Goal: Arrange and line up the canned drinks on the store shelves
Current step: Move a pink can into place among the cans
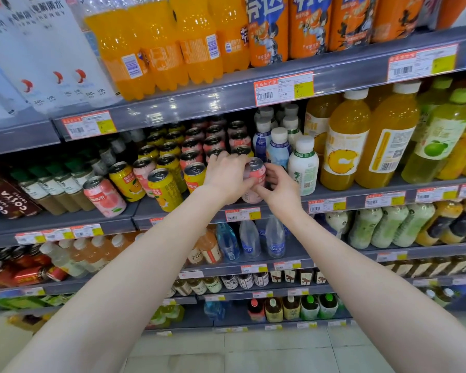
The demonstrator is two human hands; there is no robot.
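Observation:
A pink peach can point(256, 173) stands at the front of the middle shelf point(331, 196), right of the can rows. My left hand point(226, 176) grips its left side and my right hand point(276, 185) curls round its right side and base. Rows of yellow mango cans point(165, 190) and pink cans point(191, 157) run back into the shelf. One pink can point(104, 196) and one yellow can point(125, 181) stand out of line at the front left.
White capped bottles point(303, 165) stand right beside the held can. Large juice bottles point(345, 146) fill the shelf further right. Coffee bottles point(51, 187) sit left of the cans. The upper shelf edge point(199, 103) overhangs the rows.

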